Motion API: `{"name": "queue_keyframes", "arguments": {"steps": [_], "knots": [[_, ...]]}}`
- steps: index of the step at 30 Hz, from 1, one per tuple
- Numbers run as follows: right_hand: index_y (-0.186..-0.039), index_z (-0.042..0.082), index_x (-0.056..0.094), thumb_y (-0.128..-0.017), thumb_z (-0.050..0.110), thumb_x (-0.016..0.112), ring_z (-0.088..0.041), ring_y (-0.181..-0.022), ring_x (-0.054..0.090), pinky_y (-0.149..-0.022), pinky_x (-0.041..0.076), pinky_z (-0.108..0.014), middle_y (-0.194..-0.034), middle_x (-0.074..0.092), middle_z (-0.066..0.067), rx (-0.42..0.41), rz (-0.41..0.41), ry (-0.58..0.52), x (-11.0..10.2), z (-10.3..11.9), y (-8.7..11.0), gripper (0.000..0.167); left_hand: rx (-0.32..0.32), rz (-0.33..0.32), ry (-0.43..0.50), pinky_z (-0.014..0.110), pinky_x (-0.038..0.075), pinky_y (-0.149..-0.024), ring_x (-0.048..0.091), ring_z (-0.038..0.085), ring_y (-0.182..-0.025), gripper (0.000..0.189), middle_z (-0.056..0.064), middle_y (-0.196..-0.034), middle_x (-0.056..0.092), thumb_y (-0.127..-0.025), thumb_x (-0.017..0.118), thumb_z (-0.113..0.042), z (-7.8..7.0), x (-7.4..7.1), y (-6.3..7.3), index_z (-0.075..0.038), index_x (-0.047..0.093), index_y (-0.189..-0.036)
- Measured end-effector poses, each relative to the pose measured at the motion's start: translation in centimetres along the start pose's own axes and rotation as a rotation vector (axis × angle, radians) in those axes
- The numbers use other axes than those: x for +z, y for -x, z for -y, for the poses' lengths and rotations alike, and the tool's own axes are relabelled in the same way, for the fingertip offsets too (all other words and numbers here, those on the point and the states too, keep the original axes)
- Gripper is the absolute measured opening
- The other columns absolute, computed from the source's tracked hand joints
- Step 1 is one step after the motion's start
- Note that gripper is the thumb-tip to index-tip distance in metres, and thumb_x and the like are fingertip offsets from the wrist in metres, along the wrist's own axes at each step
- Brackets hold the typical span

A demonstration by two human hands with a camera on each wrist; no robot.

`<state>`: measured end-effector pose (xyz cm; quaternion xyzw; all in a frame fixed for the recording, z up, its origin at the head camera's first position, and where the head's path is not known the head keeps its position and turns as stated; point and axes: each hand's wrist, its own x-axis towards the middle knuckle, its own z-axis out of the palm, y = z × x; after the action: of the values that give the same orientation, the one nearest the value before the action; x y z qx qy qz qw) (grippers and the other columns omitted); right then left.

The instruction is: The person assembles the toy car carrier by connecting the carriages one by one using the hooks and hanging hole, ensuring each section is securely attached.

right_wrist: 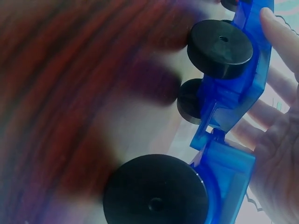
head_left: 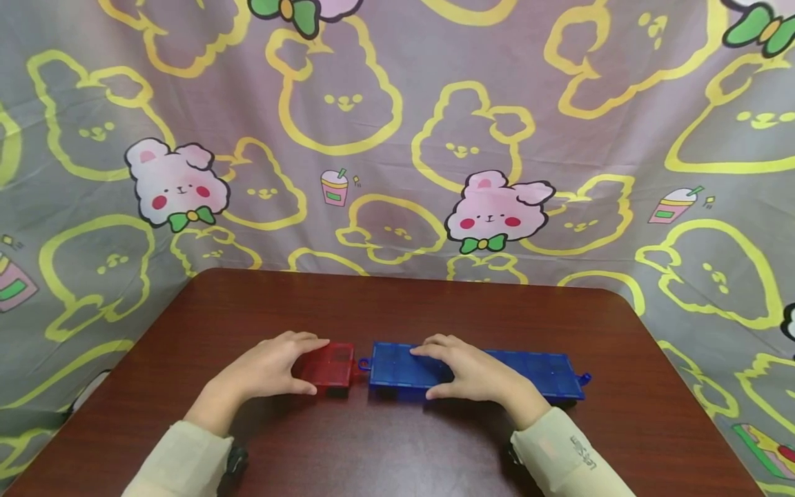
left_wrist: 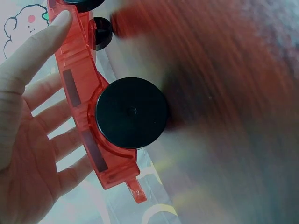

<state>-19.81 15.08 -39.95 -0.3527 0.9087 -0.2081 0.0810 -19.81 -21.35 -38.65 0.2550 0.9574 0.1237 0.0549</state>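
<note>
A red see-through toy car base with black wheels stands on the table, gripped between the thumb and fingers of my left hand. In the left wrist view, the red car base has a large black wheel and a small red tab at its end. My right hand grips a long blue wheeled car base around its middle, thumb at the near side. The right wrist view shows two blue sections joined at a coupling. Between red and blue sits a blue ring; whether it is hooked is unclear.
The brown wooden table has rounded far corners. Behind it hangs a grey curtain with yellow outlines and rabbit faces. A blue hook sticks out from the right end of the blue base.
</note>
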Motion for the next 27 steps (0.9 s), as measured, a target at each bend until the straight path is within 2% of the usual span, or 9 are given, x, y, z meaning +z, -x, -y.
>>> {"name": "queue_keyframes", "arguments": {"steps": [9,21,24,27], "knots": [[-0.141,0.022,0.056,-0.084,0.040,0.079,-0.025,-0.130,0.050,-0.105,0.048,-0.050,-0.142,0.052,-0.006,0.012,0.015,-0.001,0.1,-0.1,0.0,0.064,-0.018,0.012,0.025,0.050,0.055,-0.093,0.059,0.027,-0.118,0.079,0.009,-0.135,0.061,-0.070,0.089,-0.041,0.0,0.2,0.0,-0.014,0.060,-0.138],[-0.142,0.024,0.055,-0.084,0.047,0.077,-0.024,-0.133,0.049,-0.107,0.046,-0.051,-0.144,0.052,-0.002,0.017,-0.013,0.023,-0.1,-0.4,0.0,0.066,-0.041,0.034,0.051,0.055,0.053,-0.094,0.056,0.031,-0.123,0.081,0.011,-0.139,0.058,-0.072,0.087,-0.046,0.4,0.1,-0.1,-0.016,0.056,-0.141],[-0.145,0.025,0.052,-0.085,0.052,0.073,-0.025,-0.137,0.047,-0.108,0.045,-0.054,-0.149,0.049,-0.002,0.038,-0.055,0.028,-0.7,-1.0,0.6,0.069,-0.045,0.041,0.051,0.061,0.048,-0.099,0.050,0.038,-0.132,0.084,0.014,-0.144,0.054,-0.072,0.085,-0.050,0.4,-0.3,-0.1,-0.014,0.054,-0.142],[-0.148,0.024,0.047,-0.087,0.055,0.069,-0.031,-0.144,0.040,-0.108,0.042,-0.060,-0.156,0.043,-0.006,0.071,-0.122,0.034,-1.5,-2.0,1.7,0.072,-0.045,0.040,0.053,0.071,0.038,-0.104,0.036,0.045,-0.142,0.089,0.016,-0.151,0.047,-0.072,0.084,-0.052,0.4,-1.0,-0.2,-0.015,0.050,-0.146]]}}
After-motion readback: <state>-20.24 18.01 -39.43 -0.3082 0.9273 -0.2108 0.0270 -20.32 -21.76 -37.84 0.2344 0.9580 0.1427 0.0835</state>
